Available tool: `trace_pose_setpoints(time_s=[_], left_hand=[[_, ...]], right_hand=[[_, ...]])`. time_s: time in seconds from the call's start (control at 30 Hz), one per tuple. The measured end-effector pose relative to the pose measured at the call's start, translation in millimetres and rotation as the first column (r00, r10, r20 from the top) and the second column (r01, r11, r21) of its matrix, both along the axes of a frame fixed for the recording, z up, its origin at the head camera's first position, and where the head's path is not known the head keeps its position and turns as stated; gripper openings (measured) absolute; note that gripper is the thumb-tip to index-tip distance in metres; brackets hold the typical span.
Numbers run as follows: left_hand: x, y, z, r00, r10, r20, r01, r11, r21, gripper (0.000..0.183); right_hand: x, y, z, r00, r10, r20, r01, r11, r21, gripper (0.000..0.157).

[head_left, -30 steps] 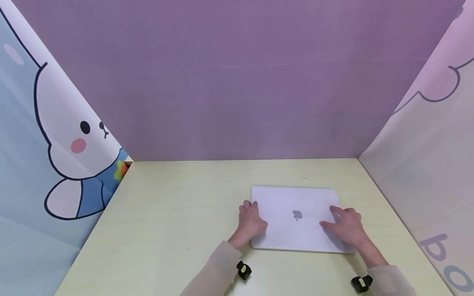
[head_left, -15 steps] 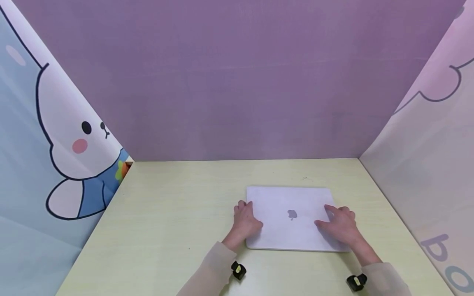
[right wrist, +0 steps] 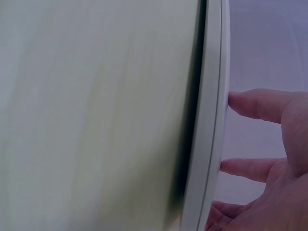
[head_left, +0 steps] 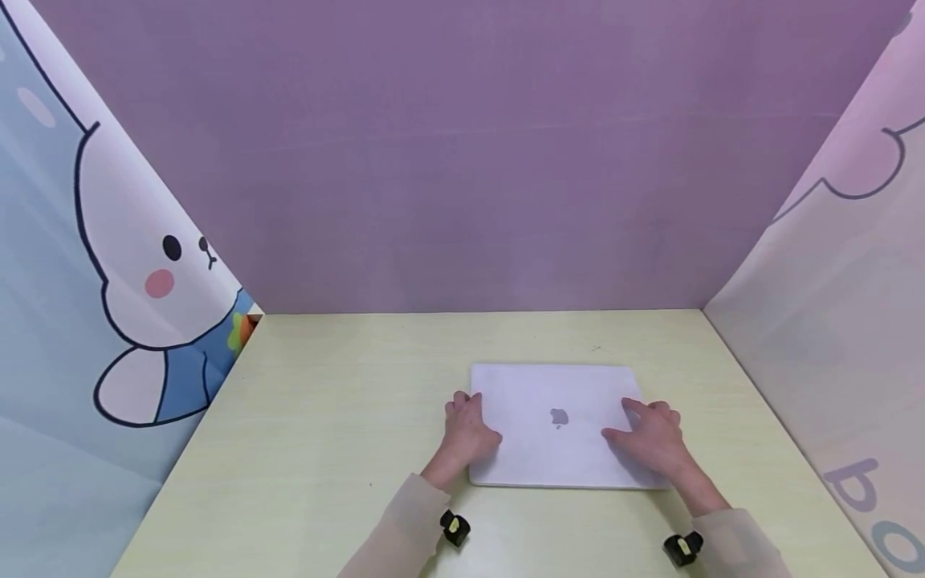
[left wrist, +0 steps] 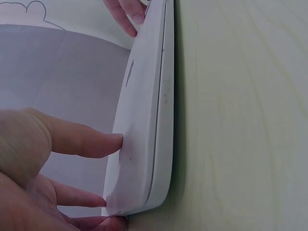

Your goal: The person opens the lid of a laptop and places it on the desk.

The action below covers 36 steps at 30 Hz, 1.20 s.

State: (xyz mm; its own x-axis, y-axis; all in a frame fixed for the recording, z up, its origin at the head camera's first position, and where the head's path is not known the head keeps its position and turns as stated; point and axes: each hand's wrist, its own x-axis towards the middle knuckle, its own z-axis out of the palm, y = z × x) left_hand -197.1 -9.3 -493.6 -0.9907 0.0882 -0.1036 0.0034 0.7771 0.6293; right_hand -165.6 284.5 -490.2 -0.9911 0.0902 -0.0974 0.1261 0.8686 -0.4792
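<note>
A closed silver laptop (head_left: 527, 449) with a dark apple logo on its lid lies flat on the pale wooden table (head_left: 303, 417). My left hand (head_left: 468, 433) grips its left side, thumb on the lid and other fingers at the side edge. On the opposite side my right hand (head_left: 654, 441) grips it, with the thumb and index finger on the lid and the other fingers by the edge. In the left wrist view the thumb (left wrist: 91, 141) presses the lid near a rounded corner. The right wrist view has the laptop's thin front edge (right wrist: 204, 134) beside the right fingers, some partly hidden.
A purple panel (head_left: 462, 160) stands along the table's back edge. Fabric with a cartoon rabbit (head_left: 159, 225) hangs at the left, and a pale printed sheet (head_left: 831, 321) at the right. Small black devices sit at both wrists.
The laptop has slid left along the table, with both hands moving along with it. Their hold looks the same. The lid stays closed.
</note>
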Motion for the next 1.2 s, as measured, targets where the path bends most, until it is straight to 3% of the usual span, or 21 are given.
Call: trace_pose_setpoints(time_s=[1.2], left_hand=[[3.9, -43.1, 2.7, 1.0, 0.02, 0.012, -0.02, 1.0, -0.002, 0.077]], right_hand=[[-3.0, -41.3, -4.3, 1.0, 0.017, -0.023, -0.018, 0.999, -0.034, 0.074]])
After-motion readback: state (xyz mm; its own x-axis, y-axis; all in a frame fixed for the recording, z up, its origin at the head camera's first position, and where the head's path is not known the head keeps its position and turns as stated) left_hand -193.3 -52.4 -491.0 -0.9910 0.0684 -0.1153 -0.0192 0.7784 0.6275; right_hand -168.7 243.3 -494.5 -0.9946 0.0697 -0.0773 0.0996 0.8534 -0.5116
